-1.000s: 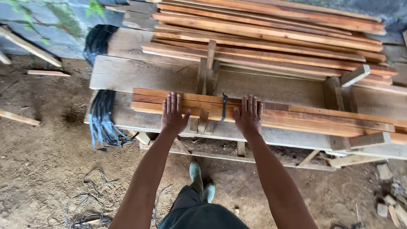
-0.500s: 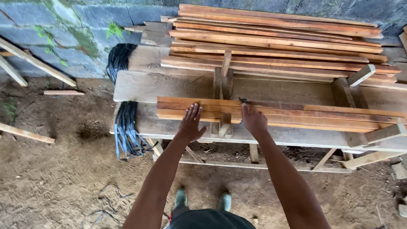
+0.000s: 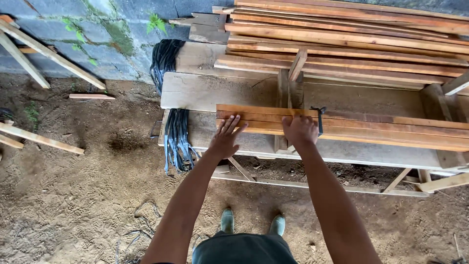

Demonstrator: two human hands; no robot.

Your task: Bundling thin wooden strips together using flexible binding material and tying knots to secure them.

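Note:
A small bundle of reddish wooden slats (image 3: 381,128) lies along a rough plank workbench (image 3: 215,93). My left hand (image 3: 225,137) rests flat on the bundle's left end, fingers spread. My right hand (image 3: 300,130) presses on the slats near the middle, fingers curled on the wood, right beside a dark strap (image 3: 319,120) that wraps across the bundle. Neither hand lifts anything.
A larger stack of long slats (image 3: 351,39) lies at the back of the bench against a stone wall. Black straps (image 3: 177,137) hang off the bench's left end. Loose sticks (image 3: 39,139) lie on the dirt floor at left. My green boots (image 3: 251,225) stand below.
The view has shifted so the bench sits further right. My left hand slid to the bundle's left end. My right hand moved from pinching the strap to pressing beside it.

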